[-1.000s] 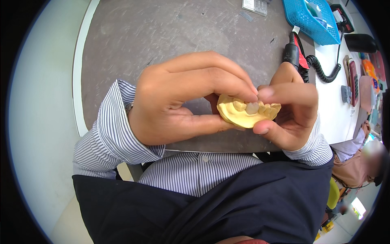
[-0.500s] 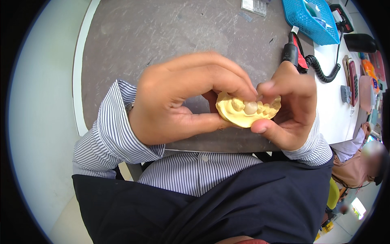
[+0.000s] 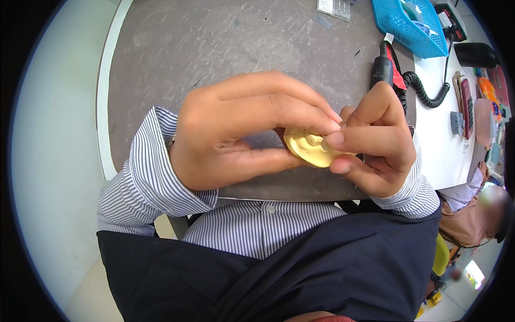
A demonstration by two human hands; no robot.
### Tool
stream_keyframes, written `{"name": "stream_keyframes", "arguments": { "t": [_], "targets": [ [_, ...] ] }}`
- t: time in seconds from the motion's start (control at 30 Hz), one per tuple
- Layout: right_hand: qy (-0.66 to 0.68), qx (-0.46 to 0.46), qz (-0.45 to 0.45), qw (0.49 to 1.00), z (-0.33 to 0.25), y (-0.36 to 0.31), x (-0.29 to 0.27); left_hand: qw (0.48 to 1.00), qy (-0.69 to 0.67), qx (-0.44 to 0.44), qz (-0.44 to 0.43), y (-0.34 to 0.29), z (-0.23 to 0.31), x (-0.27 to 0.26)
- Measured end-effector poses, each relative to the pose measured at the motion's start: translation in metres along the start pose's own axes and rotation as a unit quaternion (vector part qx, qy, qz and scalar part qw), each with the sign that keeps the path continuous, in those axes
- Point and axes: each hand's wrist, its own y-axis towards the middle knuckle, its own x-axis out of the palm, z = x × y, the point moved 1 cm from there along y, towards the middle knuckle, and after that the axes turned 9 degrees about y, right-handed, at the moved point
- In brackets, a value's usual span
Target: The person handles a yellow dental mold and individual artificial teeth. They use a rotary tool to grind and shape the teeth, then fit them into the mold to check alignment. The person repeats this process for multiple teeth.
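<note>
Forefinger (image 3: 370,138) dipping, right hand (image 3: 383,153) and left hand (image 3: 228,131) are pinching a curved, yellow, plaster-like dental cast (image 3: 317,156), likely brittle, best base-held.

Curved yellow dental model (image 3: 311,156) between fingers (image 3: 370,140), teeth (image 3: 314,139) partly hidden.

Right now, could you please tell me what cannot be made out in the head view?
Head view: right end of the yellow dental model, hidden by the right hand's grip.
Head view: lower end of the black cylindrical tool, behind the same hand.
Head view: far end of the blue basket, cut off by the top edge.
</note>
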Motion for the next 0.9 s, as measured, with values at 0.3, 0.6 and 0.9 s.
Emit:
{"name": "stream_keyframes", "arguments": {
  "t": [0.3,0.6,0.9],
  "targets": [
    [0.003,-0.018,-0.005,1.000,0.000,0.000,0.000,1.000,-0.026,-0.017,0.002,0.000,0.001,0.002],
    [-0.045,-0.035,0.023,0.998,-0.001,0.003,-0.008,0.945,-0.271,-0.174,0.058,-0.003,-0.003,0.012],
    [-0.057,-0.014,0.082,0.995,0.008,0.002,-0.003,0.891,-0.363,-0.273,0.008,-0.007,-0.001,0.014]
  ]
}}
